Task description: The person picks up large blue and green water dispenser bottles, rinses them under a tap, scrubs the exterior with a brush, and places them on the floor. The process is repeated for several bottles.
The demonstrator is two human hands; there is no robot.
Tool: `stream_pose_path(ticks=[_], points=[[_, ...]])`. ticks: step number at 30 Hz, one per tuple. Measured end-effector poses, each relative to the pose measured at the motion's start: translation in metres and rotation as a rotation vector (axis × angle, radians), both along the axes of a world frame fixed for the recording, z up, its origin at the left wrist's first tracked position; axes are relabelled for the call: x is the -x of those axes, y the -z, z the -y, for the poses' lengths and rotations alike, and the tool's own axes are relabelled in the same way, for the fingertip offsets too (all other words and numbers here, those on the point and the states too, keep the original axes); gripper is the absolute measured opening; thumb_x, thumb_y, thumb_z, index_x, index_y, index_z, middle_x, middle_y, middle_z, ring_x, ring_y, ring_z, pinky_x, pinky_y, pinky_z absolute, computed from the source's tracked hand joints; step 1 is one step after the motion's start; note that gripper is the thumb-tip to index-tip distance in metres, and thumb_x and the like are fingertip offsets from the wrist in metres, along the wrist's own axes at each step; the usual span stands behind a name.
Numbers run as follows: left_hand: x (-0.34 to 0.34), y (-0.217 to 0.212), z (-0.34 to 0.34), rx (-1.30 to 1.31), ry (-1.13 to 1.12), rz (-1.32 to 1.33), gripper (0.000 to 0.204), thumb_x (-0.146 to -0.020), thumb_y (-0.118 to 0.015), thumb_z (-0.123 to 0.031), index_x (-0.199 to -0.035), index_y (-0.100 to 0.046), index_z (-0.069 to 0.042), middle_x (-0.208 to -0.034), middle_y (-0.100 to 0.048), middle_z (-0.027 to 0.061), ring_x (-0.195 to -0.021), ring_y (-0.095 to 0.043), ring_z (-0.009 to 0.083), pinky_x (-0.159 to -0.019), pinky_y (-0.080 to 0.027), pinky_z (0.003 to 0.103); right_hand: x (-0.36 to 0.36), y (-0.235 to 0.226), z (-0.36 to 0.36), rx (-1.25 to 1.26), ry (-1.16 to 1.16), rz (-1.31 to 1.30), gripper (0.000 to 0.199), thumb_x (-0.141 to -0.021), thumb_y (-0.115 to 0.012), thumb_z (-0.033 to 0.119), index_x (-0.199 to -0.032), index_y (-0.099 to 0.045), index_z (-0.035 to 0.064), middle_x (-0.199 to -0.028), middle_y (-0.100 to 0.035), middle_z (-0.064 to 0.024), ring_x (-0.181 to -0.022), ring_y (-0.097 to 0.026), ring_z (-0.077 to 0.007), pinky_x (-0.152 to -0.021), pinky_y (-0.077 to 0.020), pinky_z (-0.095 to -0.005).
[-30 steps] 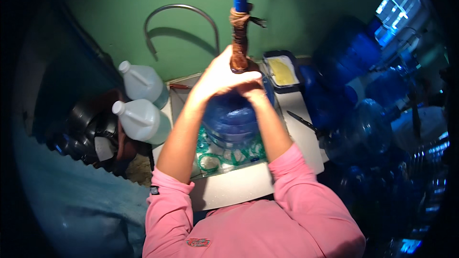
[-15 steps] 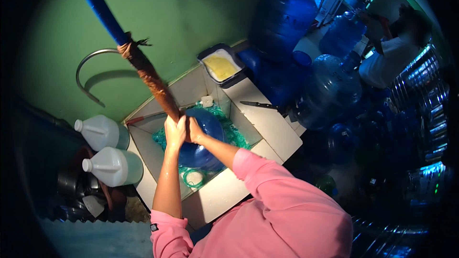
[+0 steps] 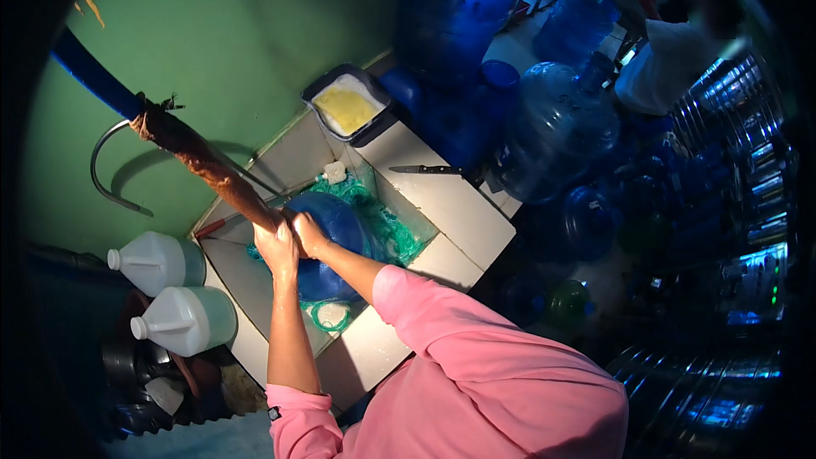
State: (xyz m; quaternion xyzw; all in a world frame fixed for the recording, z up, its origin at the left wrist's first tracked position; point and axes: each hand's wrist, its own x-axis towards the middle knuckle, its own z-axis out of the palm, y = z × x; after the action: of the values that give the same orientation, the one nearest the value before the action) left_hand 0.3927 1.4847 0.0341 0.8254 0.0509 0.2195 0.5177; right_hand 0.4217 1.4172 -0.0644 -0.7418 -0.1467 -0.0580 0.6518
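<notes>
Both of my hands are closed around the lower, brown-wrapped part of a long blue tube (image 3: 200, 161), which slants down from the upper left. My left hand (image 3: 278, 248) grips it at the lower end. Tight beside it, my right hand (image 3: 308, 236) is closed around the same end. Right under my hands a round blue water jug (image 3: 340, 219) lies in a tiled sink (image 3: 238, 268). The jug's mouth and the tube's tip are hidden by my hands. Green netting (image 3: 395, 234) surrounds the jug.
Two white jugs (image 3: 183, 319) stand left of the sink. A knife (image 3: 425, 170) and a dark tub (image 3: 348, 106) with a yellow sponge-like piece sit on its far ledge. A curved metal spout (image 3: 102, 170) is by the wall. Large blue bottles (image 3: 552, 119) and a co-worker (image 3: 671, 68) are right.
The tube has tipped further left and lower, with both hands still around it. The whole view has shifted, so the sink appears further left and slightly higher.
</notes>
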Motion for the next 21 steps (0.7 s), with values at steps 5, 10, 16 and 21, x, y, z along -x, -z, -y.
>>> stream_pose_path(ticks=[5, 10, 16, 21], points=[[0.001, 0.005, 0.0, -0.094, -0.011, -0.008, 0.023, -0.086, -0.06, -0.015, -0.103, -0.058, -0.001, -0.09, -0.064, 0.0199, -0.085, -0.064, 0.0385, -0.078, -0.05, 0.044, -0.013, 0.054, -0.019, 0.223, 0.113, -0.136, 0.032, -0.081, -0.071, 0.025, -0.105, -0.065, 0.0045, -0.103, -0.068, -0.0235, -0.099, -0.065, -0.0412, -0.084, -0.0511, -0.0465], [0.004, 0.006, 0.001, -0.222, -0.056, -0.07, 0.033, -0.087, -0.063, -0.024, -0.115, -0.056, -0.007, -0.105, -0.063, 0.0198, -0.097, -0.062, 0.0422, -0.083, -0.05, 0.047, -0.005, 0.043, -0.009, 0.175, 0.142, -0.067, 0.028, -0.086, -0.067, 0.02, -0.107, -0.061, 0.0022, -0.101, -0.069, -0.0221, -0.099, -0.067, -0.0392, -0.081, -0.0517, -0.0417], [0.01, 0.006, 0.004, -0.211, -0.059, -0.024, 0.035, -0.087, -0.062, -0.022, -0.118, -0.055, -0.006, -0.107, -0.062, 0.0196, -0.101, -0.061, 0.0413, -0.086, -0.049, 0.047, 0.002, -0.002, 0.011, 0.135, 0.037, 0.001, 0.03, -0.084, -0.067, 0.021, -0.105, -0.059, 0.002, -0.1, -0.068, -0.0227, -0.094, -0.066, -0.04, -0.079, -0.0514, -0.0425], [0.022, -0.023, 0.008, -0.552, 0.094, 0.084, 0.034, -0.09, -0.061, -0.024, -0.112, -0.055, 0.0, -0.1, -0.063, 0.0214, -0.092, -0.064, 0.0406, -0.079, -0.049, 0.051, 0.013, -0.011, 0.02, 0.414, 0.036, 0.301, 0.042, -0.083, -0.065, 0.028, -0.115, -0.057, 0.0023, -0.101, -0.068, -0.0205, -0.096, -0.066, -0.0398, -0.083, -0.0528, -0.0471]])
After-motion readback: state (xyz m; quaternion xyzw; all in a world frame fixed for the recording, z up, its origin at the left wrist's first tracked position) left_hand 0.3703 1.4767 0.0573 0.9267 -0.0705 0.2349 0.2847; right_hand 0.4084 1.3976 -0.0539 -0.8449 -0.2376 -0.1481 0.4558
